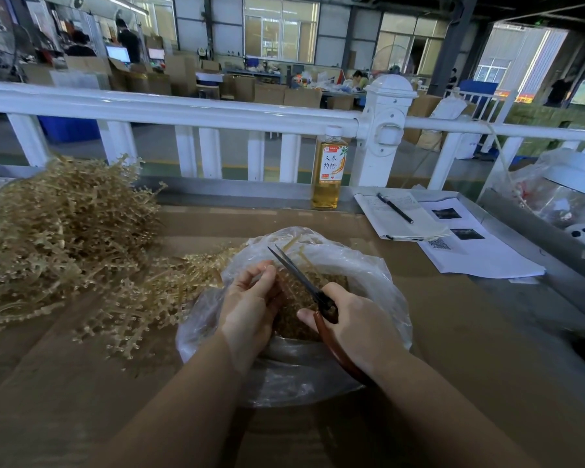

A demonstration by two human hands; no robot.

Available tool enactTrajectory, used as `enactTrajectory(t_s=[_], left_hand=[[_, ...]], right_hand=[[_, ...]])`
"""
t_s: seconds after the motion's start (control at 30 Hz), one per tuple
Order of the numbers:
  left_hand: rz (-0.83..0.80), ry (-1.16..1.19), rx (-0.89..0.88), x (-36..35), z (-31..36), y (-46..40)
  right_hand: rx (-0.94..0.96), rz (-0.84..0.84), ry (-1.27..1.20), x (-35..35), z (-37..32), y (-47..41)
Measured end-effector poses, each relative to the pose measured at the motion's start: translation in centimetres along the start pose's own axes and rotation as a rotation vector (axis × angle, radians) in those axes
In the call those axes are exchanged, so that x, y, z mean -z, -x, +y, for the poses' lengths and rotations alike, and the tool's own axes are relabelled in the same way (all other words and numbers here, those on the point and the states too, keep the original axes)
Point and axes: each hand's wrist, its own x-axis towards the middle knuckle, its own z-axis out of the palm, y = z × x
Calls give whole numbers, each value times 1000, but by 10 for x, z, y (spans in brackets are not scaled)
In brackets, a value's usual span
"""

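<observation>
The left hand (250,305) is pinching a sprig (282,280) over the bag (372,275) at the near middle of the table (453,332), fingers curled round it. The right hand (355,327) is gripping the scissors (298,275), their blades slightly parted just beside the sprig. A pile (58,231) of sprigs is lying far left.

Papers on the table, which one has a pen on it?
The open notebook nearest the bottle: the black pen lies across it. The printed sheets beside it bear only pictures.
</observation>
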Motion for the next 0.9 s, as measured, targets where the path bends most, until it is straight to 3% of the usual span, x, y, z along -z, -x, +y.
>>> enactTrajectory(t_s=[0.27, 0.57, 0.9], left_hand=[[83, 11, 87, -1, 4, -1], [25, 2, -18, -3, 0, 2], [74, -116, -120, -3, -5, 2]], right_hand=[[5, -8, 18, -2, 1, 0], [-12, 7, 56, -4, 1, 0], [-26, 14, 126, -7, 1, -1]])
